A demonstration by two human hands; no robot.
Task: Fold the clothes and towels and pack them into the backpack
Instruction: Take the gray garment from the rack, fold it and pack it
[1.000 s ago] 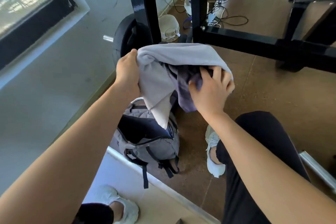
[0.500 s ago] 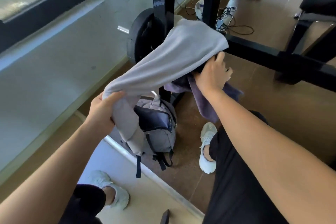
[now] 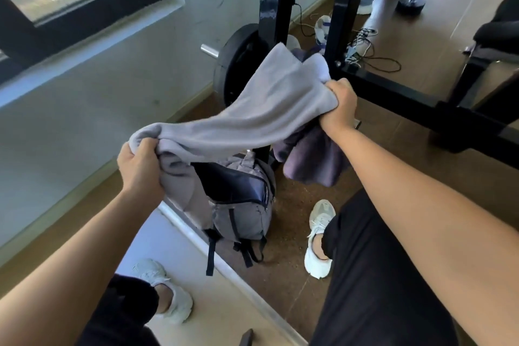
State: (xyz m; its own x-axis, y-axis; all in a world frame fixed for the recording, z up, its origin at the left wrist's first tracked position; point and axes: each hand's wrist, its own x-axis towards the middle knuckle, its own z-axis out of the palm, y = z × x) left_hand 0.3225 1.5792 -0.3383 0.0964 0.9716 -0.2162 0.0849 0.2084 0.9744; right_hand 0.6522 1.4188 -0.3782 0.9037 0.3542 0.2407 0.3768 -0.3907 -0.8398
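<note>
Towel (image 3: 269, 109): unfolded, stretched between my left hand (image 3: 140, 168) and right hand (image 3: 338, 104), both gripping ends. Backpack (image 3: 241, 205): on floor below, unzipped, seemingly empty. Folding, packing remain.

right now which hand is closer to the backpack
Left. The left hand grips the grey towel just left of the backpack, by its open top; the right hand grips the towel's other end, farther up and right.

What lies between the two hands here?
In the head view, a grey towel stretches from the left hand to the right hand, above the backpack.
</note>
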